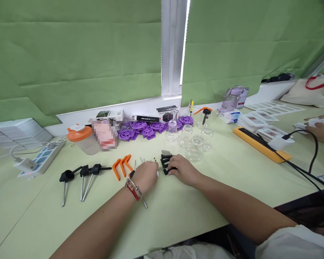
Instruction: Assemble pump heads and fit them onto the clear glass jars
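Observation:
My left hand (147, 176), with bracelets at the wrist, is closed low over the table near small metal parts; what its fingers hold is hidden. A metal rod (145, 204) sticks out below that wrist. My right hand (184, 169) rests with curled fingers on a row of black plastic parts (166, 166). Behind these parts lies a metal spring (166, 152). Orange angled pieces (123, 167) are left of my left hand. Further left lie black clamps with metal rods (88, 172).
Glass jars (197, 144) and purple plastic discs (148, 130) stand and lie behind my hands. An orange-lidded cup (82, 138) and a power strip (44, 158) are at left. An orange strip (261, 144) with cables is right; another person's hand (322, 129) holds something white.

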Demonstrator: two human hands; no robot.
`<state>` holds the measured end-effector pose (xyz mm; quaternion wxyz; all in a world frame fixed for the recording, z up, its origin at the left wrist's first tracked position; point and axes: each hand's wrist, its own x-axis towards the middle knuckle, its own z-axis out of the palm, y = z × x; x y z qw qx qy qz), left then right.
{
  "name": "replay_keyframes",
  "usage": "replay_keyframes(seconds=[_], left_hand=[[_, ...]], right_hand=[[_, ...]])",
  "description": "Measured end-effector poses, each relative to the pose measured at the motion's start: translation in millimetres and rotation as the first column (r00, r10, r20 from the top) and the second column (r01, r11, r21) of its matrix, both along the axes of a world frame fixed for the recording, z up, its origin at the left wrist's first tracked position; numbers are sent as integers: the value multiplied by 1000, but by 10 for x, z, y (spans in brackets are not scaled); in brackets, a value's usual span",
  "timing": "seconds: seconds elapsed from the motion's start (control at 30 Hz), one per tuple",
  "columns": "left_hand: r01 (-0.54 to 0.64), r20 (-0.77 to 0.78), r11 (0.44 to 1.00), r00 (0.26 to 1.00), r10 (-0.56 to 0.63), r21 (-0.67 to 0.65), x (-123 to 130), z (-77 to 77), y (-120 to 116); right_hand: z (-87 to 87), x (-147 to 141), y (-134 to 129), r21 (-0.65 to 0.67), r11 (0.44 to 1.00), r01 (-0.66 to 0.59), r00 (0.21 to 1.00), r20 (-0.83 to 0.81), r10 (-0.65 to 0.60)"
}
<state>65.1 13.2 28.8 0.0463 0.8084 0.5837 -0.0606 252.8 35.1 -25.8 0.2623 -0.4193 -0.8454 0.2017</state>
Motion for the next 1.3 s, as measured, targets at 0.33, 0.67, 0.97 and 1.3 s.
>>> replay_keyframes(seconds=[0.33, 0.67, 0.97, 1.3], left_hand=[[23, -25, 995, 999, -21, 93, 107, 101, 651], [68, -71, 995, 996, -62, 75, 219, 90, 798], [114, -119, 991, 987, -105, 68, 275, 76, 862], [154, -137, 985, 980, -143, 76, 316, 54, 868]], right_hand=[[-72, -47, 320, 68, 987, 147, 985, -101, -140], [-131, -51, 420, 15, 996, 92, 992, -87, -90], [-159, -26, 438, 25, 995, 99, 993, -68, -97], [-127, -15, 426, -6, 994, 106, 991, -80, -107]])
